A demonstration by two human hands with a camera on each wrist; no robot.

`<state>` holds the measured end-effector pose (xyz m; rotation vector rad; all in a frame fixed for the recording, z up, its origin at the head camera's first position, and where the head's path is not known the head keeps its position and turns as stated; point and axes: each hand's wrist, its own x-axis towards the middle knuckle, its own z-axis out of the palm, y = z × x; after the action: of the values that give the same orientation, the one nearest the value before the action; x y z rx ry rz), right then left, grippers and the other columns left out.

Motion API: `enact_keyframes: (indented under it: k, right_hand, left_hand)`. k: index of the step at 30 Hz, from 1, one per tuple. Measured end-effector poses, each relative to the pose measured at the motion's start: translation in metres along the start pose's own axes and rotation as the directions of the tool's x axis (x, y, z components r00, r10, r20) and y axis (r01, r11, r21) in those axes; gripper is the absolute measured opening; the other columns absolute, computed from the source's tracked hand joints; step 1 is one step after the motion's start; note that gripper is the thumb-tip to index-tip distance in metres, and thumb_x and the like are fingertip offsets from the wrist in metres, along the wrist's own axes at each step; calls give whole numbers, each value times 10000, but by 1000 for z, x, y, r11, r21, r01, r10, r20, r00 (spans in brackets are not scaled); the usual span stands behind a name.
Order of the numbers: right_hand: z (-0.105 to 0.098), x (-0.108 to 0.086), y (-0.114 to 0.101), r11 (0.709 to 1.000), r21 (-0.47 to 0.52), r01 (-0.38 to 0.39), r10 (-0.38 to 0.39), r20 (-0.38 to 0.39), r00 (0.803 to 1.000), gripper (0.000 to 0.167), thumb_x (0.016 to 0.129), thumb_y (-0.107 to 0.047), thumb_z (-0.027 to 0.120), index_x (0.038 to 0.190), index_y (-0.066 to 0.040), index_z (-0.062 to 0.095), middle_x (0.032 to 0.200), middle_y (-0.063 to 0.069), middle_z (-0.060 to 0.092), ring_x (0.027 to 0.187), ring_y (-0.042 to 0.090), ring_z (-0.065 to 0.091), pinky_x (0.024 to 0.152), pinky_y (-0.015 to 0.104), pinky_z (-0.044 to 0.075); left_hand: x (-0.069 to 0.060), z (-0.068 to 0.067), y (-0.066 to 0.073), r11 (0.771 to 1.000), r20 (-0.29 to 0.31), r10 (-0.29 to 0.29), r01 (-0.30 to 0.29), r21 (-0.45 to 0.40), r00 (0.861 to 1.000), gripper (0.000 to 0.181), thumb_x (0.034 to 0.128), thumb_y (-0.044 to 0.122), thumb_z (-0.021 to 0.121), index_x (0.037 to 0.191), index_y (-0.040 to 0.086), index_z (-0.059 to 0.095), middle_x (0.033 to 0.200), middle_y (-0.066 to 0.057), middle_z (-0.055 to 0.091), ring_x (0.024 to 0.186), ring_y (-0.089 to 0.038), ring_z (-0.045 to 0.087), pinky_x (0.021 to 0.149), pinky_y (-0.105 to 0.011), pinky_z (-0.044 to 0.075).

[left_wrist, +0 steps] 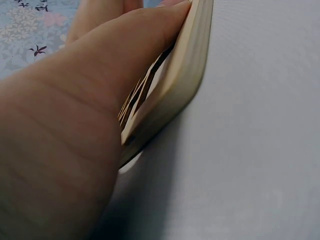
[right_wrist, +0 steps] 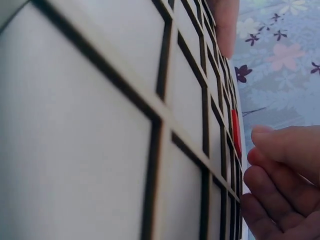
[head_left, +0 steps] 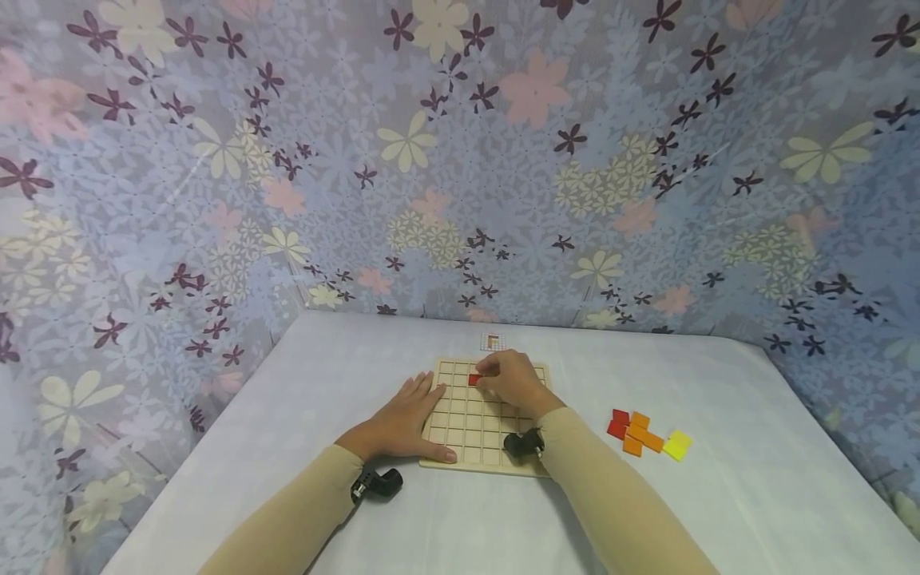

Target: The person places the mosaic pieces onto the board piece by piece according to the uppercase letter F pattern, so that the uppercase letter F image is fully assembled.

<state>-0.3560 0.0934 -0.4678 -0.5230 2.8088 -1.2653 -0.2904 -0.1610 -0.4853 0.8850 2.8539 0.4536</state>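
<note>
Right hand (head_left: 513,380) curls its fingers beside a flat, bright red tile (head_left: 473,380) near the far edge of a pale wooden grid board (head_left: 476,423), whether pinching I cannot tell, while the left hand (head_left: 404,421) spreads over its left side.

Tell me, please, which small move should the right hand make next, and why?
Probably the right hand should gently press the red tile flat: its fingertips are right beside that tile, and I cannot tell whether it sits fully down. The left hand rests on the gridded board and may steady it.
</note>
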Motion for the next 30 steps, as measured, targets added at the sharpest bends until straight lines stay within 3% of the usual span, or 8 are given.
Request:
enact_keyframes:
  k: [10,17,30]
  right_hand:
    - [-25,-17,4,1000,20,-12,13,-36,999,254,974,-125,786,1200,-10,765,1110,71,747,1059,274,689,930,472,562]
    - [-41,-32,7,999,41,15,-13,-56,998,295,986,-162,776,1231,1,756,1141,95,752,1080,297,692,955,493,553]
    - [-74,-62,46,997,32,-67,70,-122,990,345,1002,-243,753,1268,-24,748,1156,97,750,1097,321,686,943,529,549]
  left_hand:
    - [4,3,2,1000,-14,5,-6,-15,1000,1326,755,878,680,1675,35,231,1721,-248,74,1588,-373,35,1262,-465,46]
    - [-3,2,-4,1000,-14,-9,9,0,1000,1331,746,875,695,1675,39,237,1721,-247,71,1587,-373,29,1260,-480,57]
    - [0,5,-4,1000,-24,8,-8,-7,1000,1332,747,881,685,1673,35,239,1719,-250,72,1584,-391,47,1259,-496,46]
